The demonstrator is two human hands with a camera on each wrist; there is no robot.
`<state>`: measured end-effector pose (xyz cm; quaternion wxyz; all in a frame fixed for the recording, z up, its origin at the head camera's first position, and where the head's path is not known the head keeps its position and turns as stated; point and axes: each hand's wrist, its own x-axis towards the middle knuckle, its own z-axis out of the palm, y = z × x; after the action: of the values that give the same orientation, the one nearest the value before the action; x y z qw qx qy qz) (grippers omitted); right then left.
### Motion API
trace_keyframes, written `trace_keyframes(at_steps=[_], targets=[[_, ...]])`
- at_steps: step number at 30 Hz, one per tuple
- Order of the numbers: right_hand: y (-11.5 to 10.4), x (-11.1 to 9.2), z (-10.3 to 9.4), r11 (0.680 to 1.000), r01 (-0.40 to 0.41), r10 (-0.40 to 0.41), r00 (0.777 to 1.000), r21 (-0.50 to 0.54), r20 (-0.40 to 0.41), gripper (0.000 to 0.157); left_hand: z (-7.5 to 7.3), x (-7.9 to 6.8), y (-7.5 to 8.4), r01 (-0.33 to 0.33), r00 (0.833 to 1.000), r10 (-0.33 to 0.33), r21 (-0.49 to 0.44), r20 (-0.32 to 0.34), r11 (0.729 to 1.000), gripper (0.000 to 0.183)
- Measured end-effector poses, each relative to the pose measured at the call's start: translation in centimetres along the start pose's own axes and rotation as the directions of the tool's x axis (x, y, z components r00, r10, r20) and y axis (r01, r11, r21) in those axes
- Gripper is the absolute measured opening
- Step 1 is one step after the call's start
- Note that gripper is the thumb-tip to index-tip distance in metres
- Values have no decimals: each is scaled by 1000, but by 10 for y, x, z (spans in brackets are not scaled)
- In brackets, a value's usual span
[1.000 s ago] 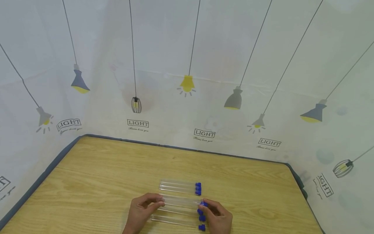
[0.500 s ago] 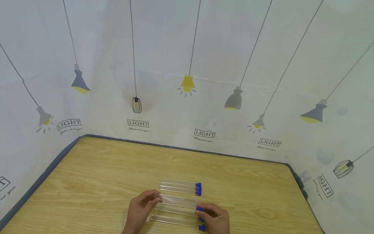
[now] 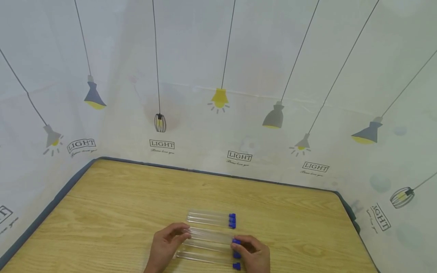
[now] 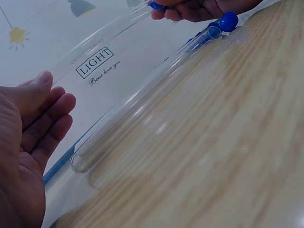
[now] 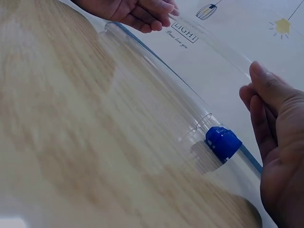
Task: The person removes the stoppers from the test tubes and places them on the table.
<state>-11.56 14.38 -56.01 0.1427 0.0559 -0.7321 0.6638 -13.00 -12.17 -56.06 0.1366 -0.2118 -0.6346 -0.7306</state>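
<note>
My left hand [image 3: 164, 243] pinches the closed end of a clear test tube [image 3: 211, 234] between thumb and fingers. At its other end, my right hand [image 3: 253, 253] pinches the blue cap [image 4: 156, 5]. Both wrist views show this tube raised above the table, running from hand to hand. Below it lie more capped test tubes, the nearest one [image 3: 205, 258] with its blue cap [image 5: 223, 144] pointing right. In the head view, the right fingers partly cover the caps of the tubes underneath.
Behind the hands, several capped test tubes [image 3: 208, 217] lie side by side, blue caps [image 3: 232, 220] to the right. The wood-grain table [image 3: 136, 197] has a dark edge. A pale curtain [image 3: 191, 125] printed with lamps surrounds its back and sides.
Both hands shifted slightly left with the tube, then a little back right. The right hand ends lower in the head view than a second ago. The lying tubes stay put.
</note>
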Motion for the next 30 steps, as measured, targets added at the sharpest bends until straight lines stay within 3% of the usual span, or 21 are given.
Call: trace_keyframes(at_steps=[7, 19, 25, 30], targets=[[-2, 1, 1, 1000, 14, -16, 997, -23, -77, 22, 2, 0, 1, 51, 999, -51, -3, 0, 999, 21], [-7, -1, 4, 998, -61, 59, 988, -6, -141, 26, 1, -1, 2, 0, 1000, 0, -5, -1, 1000, 19], [-14, -1, 5, 994, -107, 108, 987, 16, -117, 24, 0, 1, -1, -101, 994, 103, 40, -36, 994, 23], [-13, -1, 4, 994, -102, 105, 992, 50, -65, 23, -2, 0, -5, -92, 994, 95, 75, -46, 993, 24]])
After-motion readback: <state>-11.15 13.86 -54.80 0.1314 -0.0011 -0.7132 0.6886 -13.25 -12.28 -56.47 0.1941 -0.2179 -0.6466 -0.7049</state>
